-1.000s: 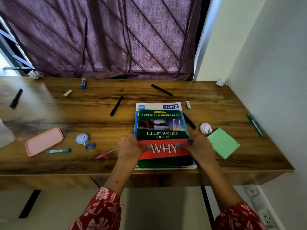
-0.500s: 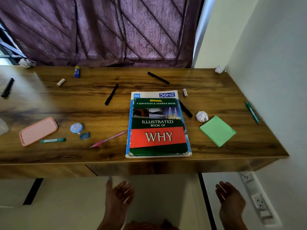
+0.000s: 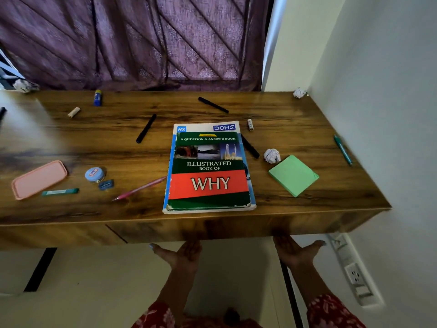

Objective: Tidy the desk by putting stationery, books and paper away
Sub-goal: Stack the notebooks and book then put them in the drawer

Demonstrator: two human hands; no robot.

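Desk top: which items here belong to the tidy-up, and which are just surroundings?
For tidying:
book stack
green sticky notes
pink pen
black markers
teal pen
glue stick
sharpener
crumpled paper
pink case

Surroundings:
purple curtain
wall socket
desk

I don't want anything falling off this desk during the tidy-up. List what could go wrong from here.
1. Both hands, left and right, reach under the front panel; if it is a drawer, pulling may jolt the desk.
2. The book stack lies right at the front edge and could slide off.
3. The pink pen and the teal pen near the right edge could roll.
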